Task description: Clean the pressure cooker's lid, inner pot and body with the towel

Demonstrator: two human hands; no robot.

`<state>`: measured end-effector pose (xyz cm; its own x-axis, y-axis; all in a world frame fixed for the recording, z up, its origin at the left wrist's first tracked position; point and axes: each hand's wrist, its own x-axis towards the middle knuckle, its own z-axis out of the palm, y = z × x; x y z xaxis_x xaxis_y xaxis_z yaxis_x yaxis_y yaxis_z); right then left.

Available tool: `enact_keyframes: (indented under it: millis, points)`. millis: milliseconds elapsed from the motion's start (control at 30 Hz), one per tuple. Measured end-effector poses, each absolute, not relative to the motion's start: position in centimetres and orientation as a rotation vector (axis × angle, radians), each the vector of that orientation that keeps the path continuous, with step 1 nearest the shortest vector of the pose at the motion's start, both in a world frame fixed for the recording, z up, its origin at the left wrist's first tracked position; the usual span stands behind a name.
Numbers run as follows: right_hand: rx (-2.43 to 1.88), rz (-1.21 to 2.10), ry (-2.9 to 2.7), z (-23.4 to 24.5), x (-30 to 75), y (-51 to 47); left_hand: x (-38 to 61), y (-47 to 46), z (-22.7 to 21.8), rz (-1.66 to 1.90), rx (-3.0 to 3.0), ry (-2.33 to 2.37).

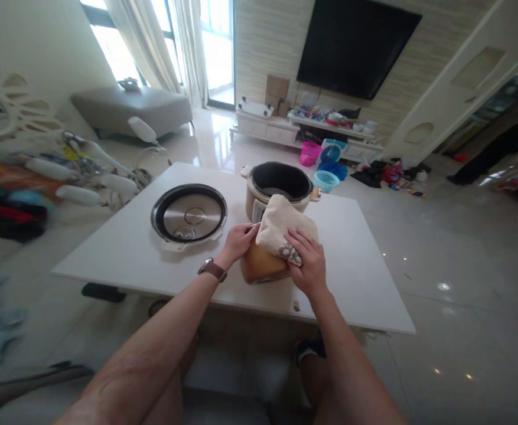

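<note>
- Left hand (241, 239): fingers curled nearly closed, tips at the left edge of the cloth; cannot tell whether they pinch it; a watch with a brown strap (213, 270) is on the wrist
- Right hand (309, 260): loosely open, fingers extended and laid on the cloth's right part
- Between the hands: a cream, folded fabric cloth with a grey floral print (279, 224), lying against the near side of the cooker and covering part of it
- Under the cloth and hands: a rounded beige and golden-brown electric cooker (263, 262), upright, its top uncovered
- Just beyond the hands: a black, round inner pot (280, 177), seated in the cooker; one side handle shows on each side
- Left of the left hand, apart from the cooker: a round lid with a steel inner face and black rim (194, 209), lying inner face up
- Beneath all of these: a white, smooth rectangular table (356, 265)
- Beyond the hands, past the table's far edge: a light-blue openwork plastic basket (326, 180) and a bright pink plastic basket (310, 154)
- Farther out, ahead: a long white cabinet (263, 127) below a black, flat wall screen (358, 47)
</note>
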<state>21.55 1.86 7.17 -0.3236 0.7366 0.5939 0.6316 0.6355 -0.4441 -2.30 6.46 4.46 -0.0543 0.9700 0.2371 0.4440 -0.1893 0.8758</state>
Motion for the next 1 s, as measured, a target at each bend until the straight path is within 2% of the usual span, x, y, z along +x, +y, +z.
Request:
enact_keyframes:
  millis: [133, 333, 500, 733, 900, 1000]
  points:
    - [-1.163, 0.286, -1.827, 6.8, 21.8, 2.7, -2.5, 6.4, 3.9, 1.211, 1.649, 1.472]
    - [-1.486, 0.659, -1.180, 2.9, 23.7, 5.6, -3.7, 6.4, 2.3, 1.228, 1.591, 1.395]
    - [-1.507, 0.859, -0.903, 0.8, 24.4, 7.0, -4.3, 6.5, 2.8, 1.287, 1.552, 1.419]
    - [-1.493, 0.624, -1.295, 3.9, 22.1, 4.4, -3.2, 6.5, 5.3, 1.255, 1.629, 1.509]
    - [-1.163, 0.290, -1.816, 6.5, 20.6, 1.6, -2.8, 6.5, 5.2, 1.172, 1.635, 1.525]
    - [-1.029, 0.206, -2.127, 7.5, 20.3, 0.6, -2.7, 6.7, 4.9, 1.138, 1.632, 1.469]
